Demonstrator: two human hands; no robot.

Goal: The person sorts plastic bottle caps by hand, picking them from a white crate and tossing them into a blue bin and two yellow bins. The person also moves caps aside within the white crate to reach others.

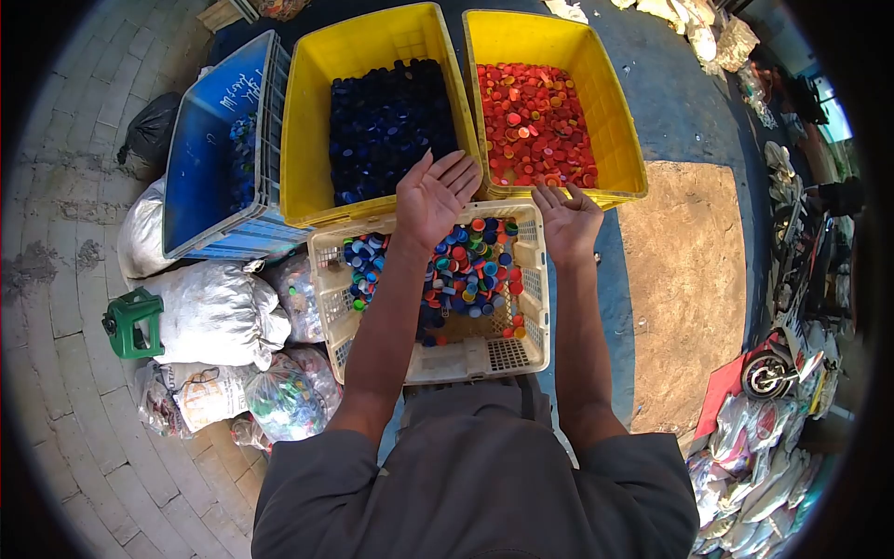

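Observation:
My left hand [438, 197] is held palm up with its fingers apart and nothing in it, over the near edge of a yellow bin [309, 121] of dark blue bottle caps [391, 126]. Palm up as well, my right hand [572, 224] has its fingers slightly bent and looks empty. It is by the near edge of a second yellow bin [615, 112], which holds red and orange bottle caps [535, 116]. Below my hands sits a cream perforated crate [438, 368] with mixed-colour bottle caps [475, 270]; my left forearm hides part of them.
A blue crate [200, 130] with some caps stands at the left. White sacks [219, 312], a green plastic object [135, 321] and clear bags [284, 396] lie beside me. At the right are a brown sheet [689, 270], a motorcycle wheel [766, 374] and piled bags [759, 475].

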